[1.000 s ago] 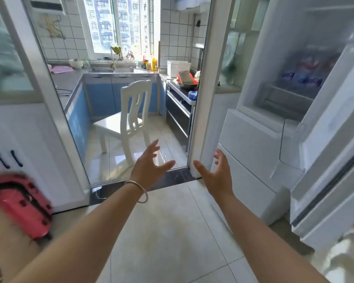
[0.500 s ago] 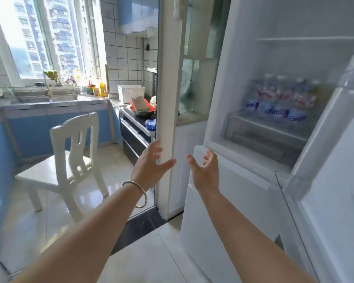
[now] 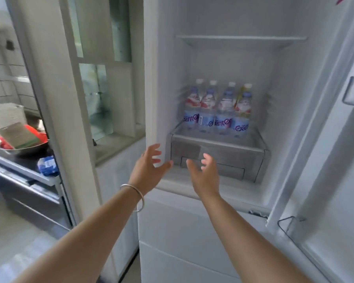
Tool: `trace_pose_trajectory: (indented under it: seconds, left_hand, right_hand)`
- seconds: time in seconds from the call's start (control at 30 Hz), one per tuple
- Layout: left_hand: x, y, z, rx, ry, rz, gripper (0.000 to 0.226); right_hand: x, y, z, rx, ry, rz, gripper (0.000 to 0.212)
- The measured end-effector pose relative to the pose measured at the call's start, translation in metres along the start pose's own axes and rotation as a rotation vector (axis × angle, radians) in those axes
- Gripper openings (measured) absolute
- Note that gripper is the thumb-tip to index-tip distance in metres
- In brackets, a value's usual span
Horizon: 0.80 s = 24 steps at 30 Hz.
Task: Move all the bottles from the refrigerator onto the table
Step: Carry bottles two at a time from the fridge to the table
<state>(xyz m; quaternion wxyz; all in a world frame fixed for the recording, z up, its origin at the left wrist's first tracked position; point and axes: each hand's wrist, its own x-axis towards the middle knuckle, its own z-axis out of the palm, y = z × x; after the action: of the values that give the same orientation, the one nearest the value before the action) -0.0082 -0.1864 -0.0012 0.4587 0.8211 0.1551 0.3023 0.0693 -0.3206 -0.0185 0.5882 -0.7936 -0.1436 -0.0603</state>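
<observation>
Bottles [image 3: 217, 111], clear plastic with white caps, are packed touching on the white refrigerator [image 3: 223, 58] shelf. Left hand [image 3: 146, 170] and right hand [image 3: 204, 172] are held short, fingers spread, nothing gripped. Neighbours are likely toppled if one is pulled.

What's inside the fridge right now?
Bottles stand upright on a shelf, four in the front row; any behind are mostly hidden. The drawer below is frosted, its contents unseen. Upper shelf looks bare.

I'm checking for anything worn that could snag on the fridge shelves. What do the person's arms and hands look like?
Both forearms are bare, no sleeves or gloves in view. The left hand has a thin silver metal bangle round its wrist. The right hand shows no jewellery.
</observation>
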Motion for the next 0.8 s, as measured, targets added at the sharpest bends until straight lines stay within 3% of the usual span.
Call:
trace_pose_trajectory:
  seconds: [0.37,0.57,0.63,0.8]
  left_hand:
    - [0.158,0.006,0.118,-0.143,-0.2,0.081,0.061]
    - [0.23,0.042,0.188,-0.284,-0.257,0.106,0.05]
    - [0.252,0.051,0.206,-0.305,-0.246,0.169,0.044]
    - [0.293,0.07,0.24,-0.308,-0.054,0.345,0.055]
  right_hand:
    - [0.169,0.035,-0.019,-0.03,0.267,0.032,0.067]
    - [0.263,0.042,-0.04,0.033,0.435,-0.047,0.054]
    - [0.286,0.039,-0.048,0.024,0.515,-0.087,0.054]
    - [0.327,0.038,-0.064,-0.083,0.661,-0.153,0.068]
